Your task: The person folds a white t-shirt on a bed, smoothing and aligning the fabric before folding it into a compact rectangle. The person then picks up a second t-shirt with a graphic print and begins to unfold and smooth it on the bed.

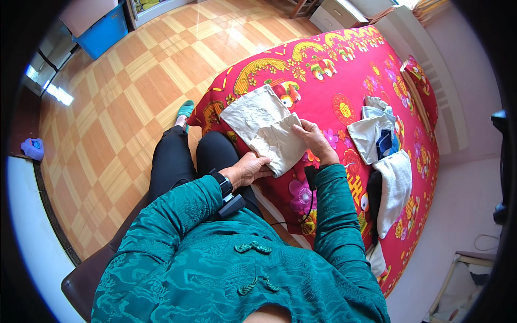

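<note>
A cream-white cloth (262,125), partly folded over on itself, lies on the near-left edge of a red patterned bedspread (311,89). My left hand (247,168) grips the lower corner of its folded part between thumb and fingers. At the right edge of the fold, my right hand (315,139) pinches the cloth, thumb on top. To the right, a small heap of white and blue cloth items (371,129) rests on the bedspread. Below that heap lies a folded white towel-like cloth (395,189), partly over a black cloth (375,202).
My legs in black trousers (173,161) are beside the bed's left edge. A blue plastic bin (103,36) stands at the upper left on the checkered floor (137,93). A purple plastic container (33,148) is at the far left, and a drawer cabinet (337,16) beyond the bed.
</note>
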Available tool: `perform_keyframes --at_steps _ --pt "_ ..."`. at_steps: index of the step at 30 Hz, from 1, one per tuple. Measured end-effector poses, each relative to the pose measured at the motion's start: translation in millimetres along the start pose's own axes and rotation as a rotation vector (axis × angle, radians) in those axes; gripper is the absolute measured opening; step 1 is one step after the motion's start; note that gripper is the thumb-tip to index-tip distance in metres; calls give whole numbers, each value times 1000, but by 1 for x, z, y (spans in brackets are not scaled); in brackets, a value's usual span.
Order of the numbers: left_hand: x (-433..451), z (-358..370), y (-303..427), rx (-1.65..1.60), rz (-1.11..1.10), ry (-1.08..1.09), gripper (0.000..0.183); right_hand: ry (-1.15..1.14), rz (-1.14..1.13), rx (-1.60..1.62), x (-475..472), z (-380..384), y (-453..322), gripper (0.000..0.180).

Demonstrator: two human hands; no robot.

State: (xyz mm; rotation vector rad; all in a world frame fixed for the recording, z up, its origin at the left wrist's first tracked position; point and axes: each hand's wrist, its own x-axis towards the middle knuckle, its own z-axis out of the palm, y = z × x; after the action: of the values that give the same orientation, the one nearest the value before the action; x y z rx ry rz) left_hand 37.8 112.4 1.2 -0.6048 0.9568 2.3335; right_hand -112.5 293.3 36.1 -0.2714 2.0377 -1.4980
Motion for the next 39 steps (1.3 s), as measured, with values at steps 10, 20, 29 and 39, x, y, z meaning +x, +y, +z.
perform_keyframes --at_steps 10,20,29,39 --pt "2 -2 -1 109 -9 -26 28 378 -46 -830 8 17 -4 32" --pt "-12 -2 14 116 -73 -42 27 521 -171 -971 -8 22 -4 39" --pt "-27 -31 64 813 219 107 40 495 -315 -1206 -68 82 20 65" --pt "-6 -1 35 1918 1196 98 54 530 -247 -1293 -52 101 51 76"
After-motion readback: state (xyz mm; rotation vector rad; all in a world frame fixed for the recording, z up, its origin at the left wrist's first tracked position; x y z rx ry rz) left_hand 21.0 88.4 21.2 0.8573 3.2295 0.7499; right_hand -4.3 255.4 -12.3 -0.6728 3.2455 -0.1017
